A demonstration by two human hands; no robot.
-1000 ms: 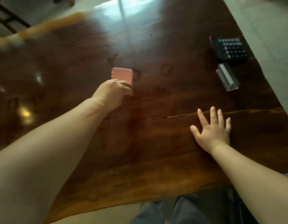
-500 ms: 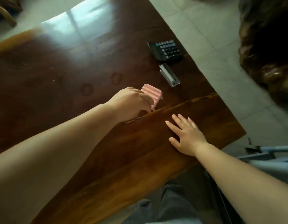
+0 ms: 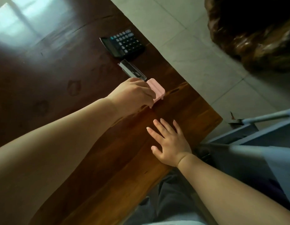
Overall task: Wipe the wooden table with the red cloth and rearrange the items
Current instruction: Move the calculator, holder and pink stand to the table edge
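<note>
- A black calculator is lying on the dark wooden table, beyond the left hand's fingers and close to the table's right edge.
- A clear plastic holder is lying between the calculator and the left hand, its near end just beside the knuckles.
- A long crack is running across the wood, passing just under the left fingertips.
- Pale floor tiles are showing to the right of both hands, with a grey-blue frame near the right wrist.
- The left hand's fingers are curling down and clamping on a pink ridged block, which is sitting on the table at the crack, just beside the holder's near end.
- The right hand is pressing flat on the table, all 5 fingers spread apart and holding nothing, nearer the body than the pink block.
- The calculator's keys are too blurred to read, apart from what looks like an 8.
- The red cloth is not showing in this view.
</note>
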